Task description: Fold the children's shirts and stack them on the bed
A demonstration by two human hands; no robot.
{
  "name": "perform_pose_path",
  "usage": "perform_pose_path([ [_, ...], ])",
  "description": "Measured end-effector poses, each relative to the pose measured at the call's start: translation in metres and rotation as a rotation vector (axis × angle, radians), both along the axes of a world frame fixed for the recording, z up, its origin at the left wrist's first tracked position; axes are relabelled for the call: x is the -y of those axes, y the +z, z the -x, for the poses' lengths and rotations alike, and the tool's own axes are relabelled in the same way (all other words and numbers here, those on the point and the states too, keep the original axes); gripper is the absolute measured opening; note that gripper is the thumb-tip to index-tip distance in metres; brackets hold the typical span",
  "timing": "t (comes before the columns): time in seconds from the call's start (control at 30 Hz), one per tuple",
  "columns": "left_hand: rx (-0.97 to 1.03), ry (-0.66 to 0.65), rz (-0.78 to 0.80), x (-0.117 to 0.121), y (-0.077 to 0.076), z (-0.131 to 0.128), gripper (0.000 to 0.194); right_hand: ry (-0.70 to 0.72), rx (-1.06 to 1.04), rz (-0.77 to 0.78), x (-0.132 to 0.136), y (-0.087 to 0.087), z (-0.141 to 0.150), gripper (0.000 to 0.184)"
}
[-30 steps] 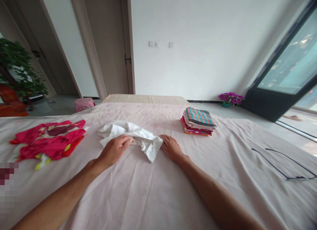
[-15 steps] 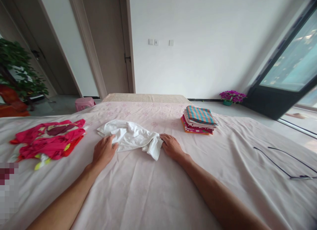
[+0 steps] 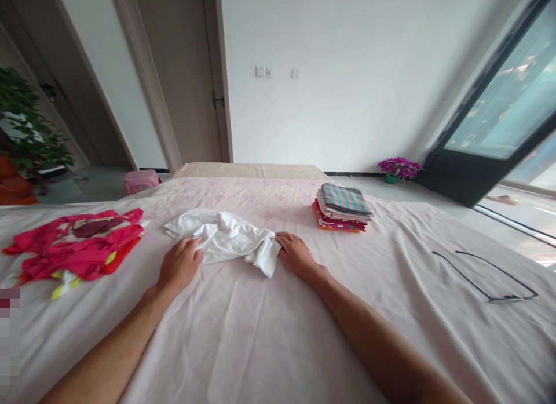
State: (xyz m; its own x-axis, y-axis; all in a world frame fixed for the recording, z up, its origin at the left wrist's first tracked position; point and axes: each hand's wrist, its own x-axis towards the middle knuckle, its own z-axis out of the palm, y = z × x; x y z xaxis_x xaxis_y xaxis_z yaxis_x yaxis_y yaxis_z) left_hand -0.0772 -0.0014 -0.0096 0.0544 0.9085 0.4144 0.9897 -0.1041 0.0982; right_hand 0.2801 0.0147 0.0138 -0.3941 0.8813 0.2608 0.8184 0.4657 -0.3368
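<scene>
A crumpled white cloth (image 3: 226, 233), perhaps a garment, lies across the bed in front of me, with a loose flap hanging toward me at its right end. My left hand (image 3: 180, 262) has its fingers closed on the near left edge. On the right end, my right hand (image 3: 296, 252) grips the fabric with bent fingers. The fingertips of both hands are partly hidden by the cloth and the hands themselves.
To the left lies a loose heap of pink-red clothes (image 3: 82, 247). A stack of folded cloths (image 3: 343, 207) sits right of centre. Eyeglasses (image 3: 490, 276) rest on the pale bedsheet (image 3: 243, 340) at the right. A pink stool (image 3: 142, 182) stands beyond the bed.
My view has turned slightly right, so everything appears a little further left. Both hands stay on the white cloth, which keeps nearly the same shape.
</scene>
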Motion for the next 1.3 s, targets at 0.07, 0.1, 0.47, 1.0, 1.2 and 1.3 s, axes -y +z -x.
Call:
perform_pose_path([
  [0.07, -0.001, -0.001, -0.008, -0.0001, 0.0001, 0.0000, 0.040, 0.000, -0.003, -0.001, 0.0004, 0.0005, -0.0001, 0.046],
  [0.1, -0.001, -0.001, -0.010, 0.0000, 0.0002, 0.0000, 0.040, -0.001, -0.005, -0.002, 0.0008, 0.0008, -0.0001, 0.046],
  [0.47, 0.021, 0.005, 0.007, 0.0017, 0.0039, -0.0028, 0.041, -0.004, -0.038, 0.012, -0.0006, -0.0002, -0.0019, 0.044],
  [1.0, 0.016, 0.027, 0.037, 0.0057, 0.0091, -0.0077, 0.040, -0.015, -0.047, 0.022, -0.0027, -0.0023, -0.0037, 0.046],
  [1.2, 0.021, 0.026, 0.038, 0.0020, 0.0063, -0.0053, 0.041, 0.000, -0.052, 0.014, -0.0032, -0.0018, -0.0048, 0.046],
  [1.3, 0.036, 0.031, 0.050, 0.0012, 0.0056, -0.0048, 0.041, 0.004, -0.054, 0.013, -0.0031, -0.0013, -0.0052, 0.046],
])
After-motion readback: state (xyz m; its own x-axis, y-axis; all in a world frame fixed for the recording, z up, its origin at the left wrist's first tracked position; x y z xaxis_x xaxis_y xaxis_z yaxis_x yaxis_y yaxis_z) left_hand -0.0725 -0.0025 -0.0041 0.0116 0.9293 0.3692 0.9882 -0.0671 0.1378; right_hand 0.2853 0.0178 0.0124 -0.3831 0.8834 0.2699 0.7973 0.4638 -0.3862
